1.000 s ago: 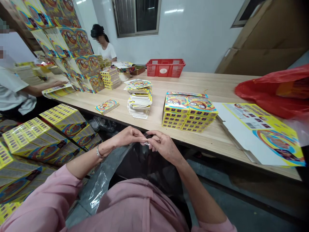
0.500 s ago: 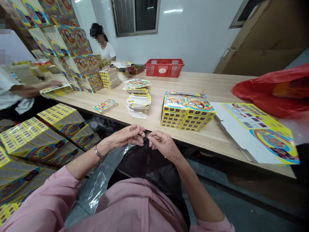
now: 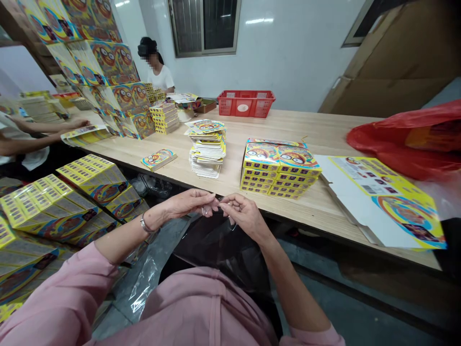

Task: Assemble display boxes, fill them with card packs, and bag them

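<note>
Wooden worktable (image 3: 324,127) at 12 o'clock; clear plastic bag (image 3: 219,250) at 6 o'clock, long edge trailing toward 8 o'clock, top edge between left hand (image 3: 187,203) and right hand (image 3: 245,216), equally near, fingers pressed together, pinching it

bench: long light-wood worktable (image 3: 324,129) | on it: yellow cartoon-face boxes (image 3: 277,168) stacked two wide, wobbly pile of printed cards (image 3: 208,154), red plastic basket (image 3: 246,103) down the far end | right side: flattened printed carton (image 3: 382,202) next to a red plastic bag (image 3: 406,139) | far end: co-worker in a white tee (image 3: 160,77) | left: loads more stacked boxes (image 3: 54,211)
</note>
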Demonstrator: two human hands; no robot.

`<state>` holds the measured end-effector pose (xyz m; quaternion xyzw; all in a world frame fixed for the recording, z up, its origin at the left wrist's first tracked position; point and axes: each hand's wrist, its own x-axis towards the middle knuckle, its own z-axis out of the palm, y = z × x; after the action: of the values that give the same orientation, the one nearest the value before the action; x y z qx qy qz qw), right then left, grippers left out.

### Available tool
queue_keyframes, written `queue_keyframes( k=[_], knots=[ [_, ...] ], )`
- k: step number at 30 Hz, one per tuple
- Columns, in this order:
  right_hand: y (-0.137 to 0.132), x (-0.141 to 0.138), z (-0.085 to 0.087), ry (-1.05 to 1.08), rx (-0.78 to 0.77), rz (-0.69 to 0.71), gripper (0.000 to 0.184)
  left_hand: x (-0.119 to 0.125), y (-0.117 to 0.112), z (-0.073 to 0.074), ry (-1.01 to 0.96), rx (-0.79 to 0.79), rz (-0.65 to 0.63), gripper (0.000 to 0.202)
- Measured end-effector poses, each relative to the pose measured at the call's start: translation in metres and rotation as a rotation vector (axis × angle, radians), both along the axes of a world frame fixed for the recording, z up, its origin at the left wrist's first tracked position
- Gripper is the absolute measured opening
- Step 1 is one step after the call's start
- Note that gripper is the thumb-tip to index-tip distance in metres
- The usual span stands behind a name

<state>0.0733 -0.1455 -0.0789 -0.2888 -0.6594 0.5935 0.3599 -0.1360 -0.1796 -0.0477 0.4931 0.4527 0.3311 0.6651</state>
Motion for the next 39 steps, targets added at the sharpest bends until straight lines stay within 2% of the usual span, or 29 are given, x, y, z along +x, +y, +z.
queue_keyframes(
  k=[5,9,16,19,26,31,35,39],
  knots=[
    [0.001,0.000,-0.004,0.014,0.000,-0.013,0.035,0.002,0.000,0.004,0.063,0.031,0.023,0.034],
    [0.002,0.002,-0.005,0.015,0.073,-0.050,0.029,0.005,0.000,0.005,0.078,0.031,0.029,0.036],
    [0.000,0.008,-0.006,0.028,0.272,-0.101,0.017,0.014,-0.013,0.008,0.273,0.316,0.119,0.036],
    [-0.002,0.009,-0.006,0.112,0.291,-0.086,0.012,0.020,-0.021,0.012,0.329,0.424,0.151,0.035],
    [-0.002,0.004,-0.008,0.280,0.291,-0.045,0.004,0.024,-0.030,0.023,0.440,0.542,0.173,0.020],
    [-0.003,0.003,-0.005,0.299,0.318,-0.045,0.004,0.025,-0.031,0.027,0.474,0.643,0.160,0.018],
    [-0.006,0.005,0.000,0.225,0.382,-0.087,0.002,0.025,-0.030,0.027,0.486,0.694,0.133,0.018],
    [-0.008,0.006,0.005,0.193,0.361,-0.118,0.004,0.026,-0.030,0.027,0.497,0.811,0.123,0.016]
  ],
)
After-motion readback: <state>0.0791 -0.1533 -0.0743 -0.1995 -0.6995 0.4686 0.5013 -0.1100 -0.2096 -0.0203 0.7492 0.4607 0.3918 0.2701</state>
